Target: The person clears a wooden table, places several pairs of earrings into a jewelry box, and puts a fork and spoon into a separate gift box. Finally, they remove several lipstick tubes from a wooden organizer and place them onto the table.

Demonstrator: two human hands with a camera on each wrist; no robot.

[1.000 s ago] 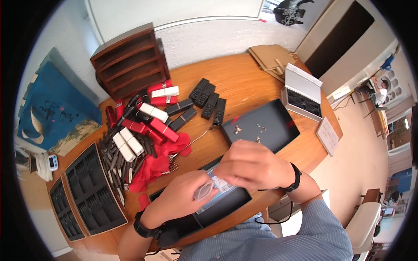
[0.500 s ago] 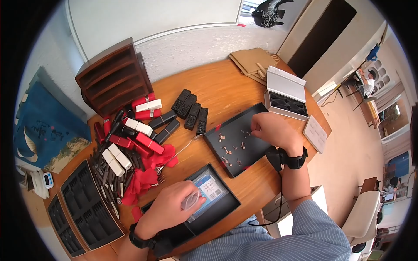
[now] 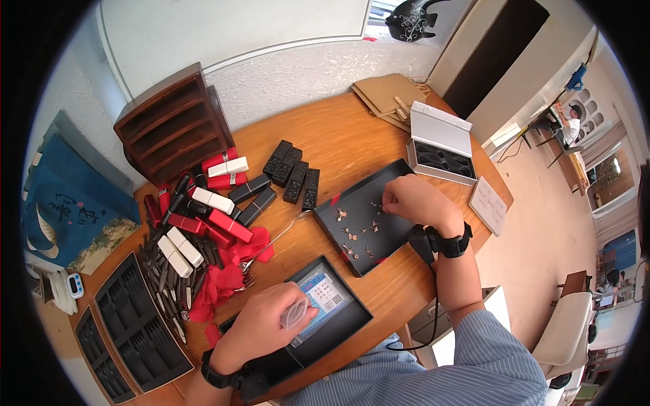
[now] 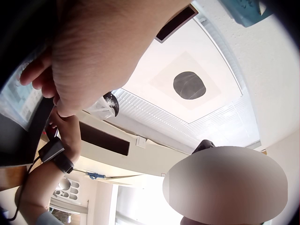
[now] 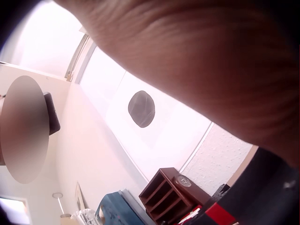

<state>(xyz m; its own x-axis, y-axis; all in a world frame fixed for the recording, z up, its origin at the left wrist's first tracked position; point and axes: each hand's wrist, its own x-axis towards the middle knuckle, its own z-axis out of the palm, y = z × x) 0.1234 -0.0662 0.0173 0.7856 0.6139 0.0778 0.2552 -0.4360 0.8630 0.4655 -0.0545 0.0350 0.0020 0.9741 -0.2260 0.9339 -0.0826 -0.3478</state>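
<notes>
My left hand (image 3: 267, 318) grips a small clear plastic bag (image 3: 296, 313), its mouth facing up, above the near black box (image 3: 338, 325). Inside that box lies a clear packet with a blue-and-white printed label (image 3: 328, 298). My right hand (image 3: 420, 201) reaches down over the black tray (image 3: 399, 237), its fingers bent and fingertips close to some tiny studs (image 3: 376, 207). I cannot tell whether it pinches one. Several small earring-like pieces (image 3: 352, 237) in rose gold and silver lie scattered in the tray. The right wrist view shows mostly the underside of the hand.
Red, white and black slim boxes (image 3: 223, 227) are heaped at left with dark cutlery-like pieces (image 3: 169, 291) and red cloth (image 3: 220, 291). Black blocks (image 3: 293, 179), a wooden shelf (image 3: 172, 125), an open white case (image 3: 443, 162) and a white card (image 3: 487, 206) stand around the tray.
My right hand has left the clear bag and moved right and forward to the black tray, where it stays. My left hand keeps the bag over the near box.
</notes>
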